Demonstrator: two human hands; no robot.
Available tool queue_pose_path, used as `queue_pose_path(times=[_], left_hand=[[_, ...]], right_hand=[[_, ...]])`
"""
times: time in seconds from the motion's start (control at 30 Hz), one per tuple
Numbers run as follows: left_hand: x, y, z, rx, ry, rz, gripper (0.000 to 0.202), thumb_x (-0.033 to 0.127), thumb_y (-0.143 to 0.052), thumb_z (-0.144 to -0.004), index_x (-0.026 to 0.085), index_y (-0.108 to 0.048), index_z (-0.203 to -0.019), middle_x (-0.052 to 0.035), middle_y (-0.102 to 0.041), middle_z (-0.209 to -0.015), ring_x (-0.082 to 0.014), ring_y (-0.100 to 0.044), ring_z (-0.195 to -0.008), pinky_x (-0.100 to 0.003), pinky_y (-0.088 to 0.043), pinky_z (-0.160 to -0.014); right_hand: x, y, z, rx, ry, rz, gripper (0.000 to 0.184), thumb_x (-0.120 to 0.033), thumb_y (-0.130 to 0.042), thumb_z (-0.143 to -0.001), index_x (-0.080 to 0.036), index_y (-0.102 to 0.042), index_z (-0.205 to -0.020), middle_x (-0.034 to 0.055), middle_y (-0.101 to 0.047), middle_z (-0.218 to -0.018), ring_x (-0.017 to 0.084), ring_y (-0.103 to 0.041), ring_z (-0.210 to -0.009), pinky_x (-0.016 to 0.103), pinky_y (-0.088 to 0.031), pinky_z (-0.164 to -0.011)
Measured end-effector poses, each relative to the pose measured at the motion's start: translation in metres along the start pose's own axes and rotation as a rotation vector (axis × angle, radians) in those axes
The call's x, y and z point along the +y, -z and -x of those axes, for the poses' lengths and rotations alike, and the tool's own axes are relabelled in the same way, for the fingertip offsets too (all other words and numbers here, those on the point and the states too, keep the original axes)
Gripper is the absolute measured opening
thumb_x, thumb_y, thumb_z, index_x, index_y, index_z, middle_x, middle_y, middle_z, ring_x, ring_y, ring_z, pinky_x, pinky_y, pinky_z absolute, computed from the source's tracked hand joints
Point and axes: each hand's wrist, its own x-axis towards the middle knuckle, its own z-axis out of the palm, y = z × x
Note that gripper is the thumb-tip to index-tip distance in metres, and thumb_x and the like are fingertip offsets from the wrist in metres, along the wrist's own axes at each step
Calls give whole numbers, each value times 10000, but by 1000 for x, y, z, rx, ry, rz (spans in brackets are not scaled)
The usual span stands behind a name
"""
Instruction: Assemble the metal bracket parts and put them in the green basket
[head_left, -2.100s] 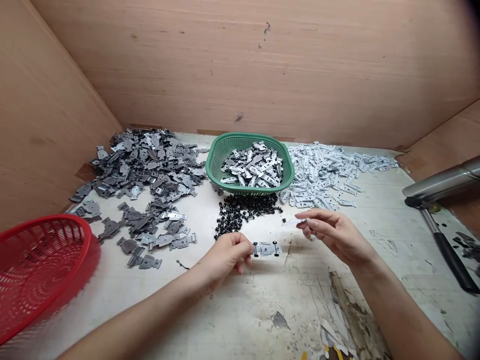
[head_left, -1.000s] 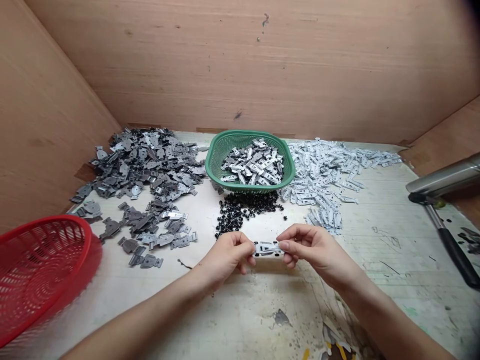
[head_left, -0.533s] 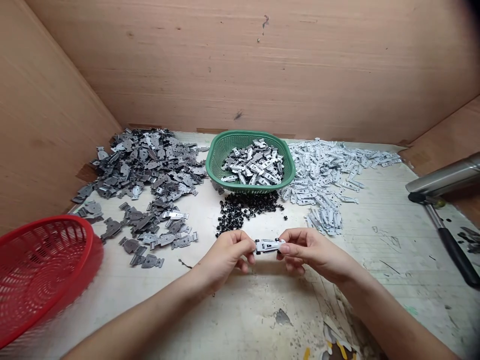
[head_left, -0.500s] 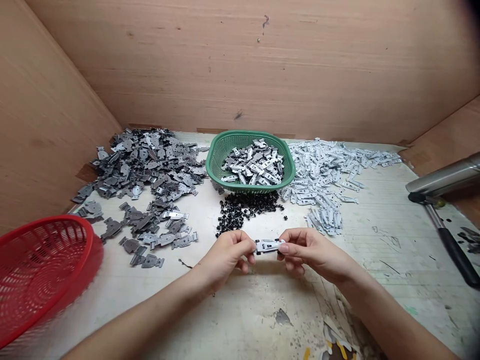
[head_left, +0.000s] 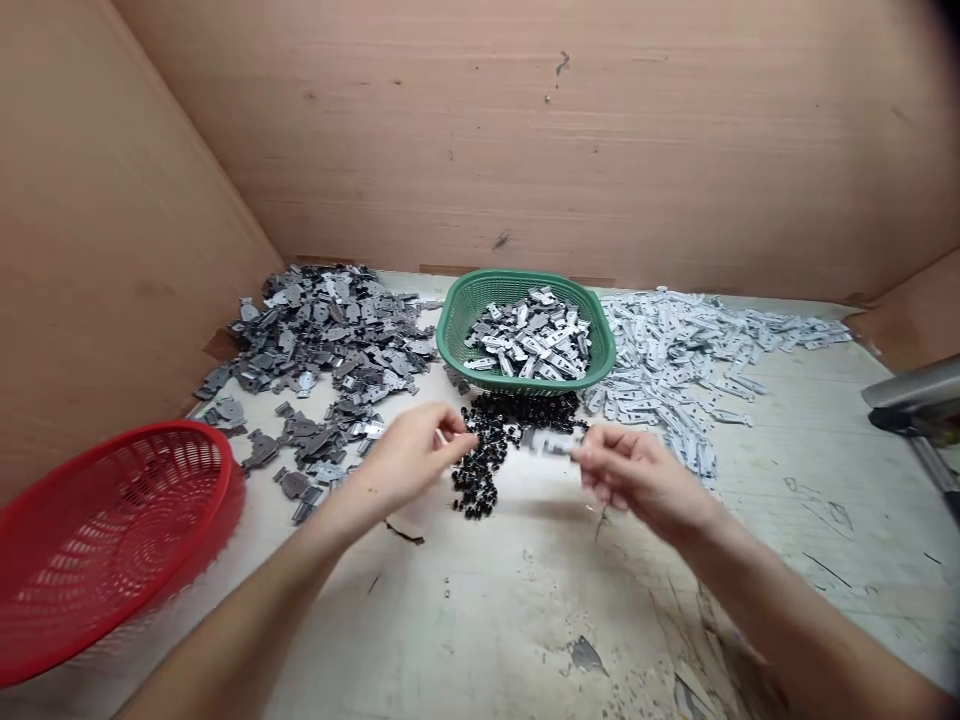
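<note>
My right hand [head_left: 634, 470] pinches a small white-and-grey toy race car [head_left: 553, 443] by one end, between thumb and fingers. The toy car is smeared by motion and is held level in front of the green basket [head_left: 444, 345]. My left hand [head_left: 420, 455] is apart from it, thumb and fingers loosely curved with a gap between them and nothing seen in them. It hovers at the left edge of a pile of small black wheel parts [head_left: 476, 490]. Inside the green basket lie many white-and-grey toy car pieces.
Grey metal-looking chassis plates [head_left: 330, 330] are heaped at the back left, white car bodies [head_left: 667, 340] at the back right. A red basket [head_left: 225, 470] stands at the left. A metal tube [head_left: 915, 390] juts in at the right. Wooden panels [head_left: 480, 150] wall the table.
My left hand has let go of the toy car and moved left and up. My right hand carries the car forward, towards the green basket. The view has shifted somewhat.
</note>
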Motion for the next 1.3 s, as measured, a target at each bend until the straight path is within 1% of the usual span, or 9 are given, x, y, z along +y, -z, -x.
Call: queue_pose_path(times=[0.1, 0.23, 0.43, 0.53, 0.6, 0.73, 0.87, 1.07, 1.3], left_hand=[[-15, 33, -3, 113, 134, -389, 125, 267, -681, -592, 195, -580, -603, -48, -560, -649, -172, -470, -585, -262, -282, -534], [-26, 36, -4, -45, 162, -458, 161, 124, -682, -459, 201, -574, -551, -23, -555, -617, -143, -425, -534, -235, -224, -491], [-17, 33, 0, -138, 102, -373, 120, 109, -594, -572, 189, -537, -504, -9, -544, -535, -120, -408, -457, -231, -217, -435], [0, 31, 6, -116, 24, -57, 89, 261, -605, -708, 192, -570, -664, -12, -591, -635, -122, -480, -518, -221, -319, -471], [13, 16, 12, -208, -10, 240, 139, 315, -600, -753, 184, -555, -752, -19, -622, -705, -135, -556, -628, -231, -402, -566], [21, -38, 21, -379, 124, 670, 229, 330, -652, -726, 159, -508, -774, 0, -600, -687, -101, -551, -587, -239, -435, -584], [10, -76, 21, -435, 249, 715, 289, 392, -671, -691, 156, -514, -746, 52, -503, -510, -73, -454, -458, -195, -359, -452], [8, -78, 18, -453, 343, 821, 225, 333, -633, -686, 148, -505, -674, 21, -568, -512, -65, -502, -439, -187, -380, -464], [7, -80, 18, -467, 405, 861, 98, 214, -571, -659, 141, -507, -644, -5, -605, -516, -59, -518, -407, -175, -369, -450]], right_hand=[[-42, 8, -33, 259, 254, 117, 278, -383, -749, -686, -146, -613, -734, 23, -627, -622, 78, -546, -481, 169, -428, -405], [-66, 13, -56, 428, 375, 320, 378, -469, -764, -623, -159, -548, -639, -4, -567, -504, 72, -464, -384, 186, -368, -353], [-16, 28, -25, 297, 316, 982, 223, -373, -601, -790, -195, -568, -659, 10, -600, -587, 134, -545, -502, 249, -422, -476], [11, 42, -15, 261, 311, 1245, 98, -247, -538, -795, -202, -600, -733, 31, -630, -728, 165, -584, -624, 272, -433, -558], [23, 47, -15, 235, 293, 1320, 76, -227, -529, -781, -201, -599, -793, 39, -623, -783, 170, -583, -656, 272, -430, -571], [38, 45, -20, 323, 305, 1397, 82, -250, -510, -774, -192, -568, -765, 52, -592, -798, 183, -568, -662, 281, -408, -566], [39, 38, -17, 388, 319, 1384, 84, -214, -468, -780, -187, -544, -756, 50, -588, -756, 187, -563, -658, 290, -411, -581], [25, 36, 2, 233, 443, 1214, 107, -202, -483, -829, -198, -588, -809, 35, -604, -754, 157, -563, -633, 276, -442, -579], [14, 17, 24, 198, 585, 1074, 74, -218, -547, -855, -206, -620, -861, 44, -614, -746, 155, -557, -621, 274, -425, -539]])
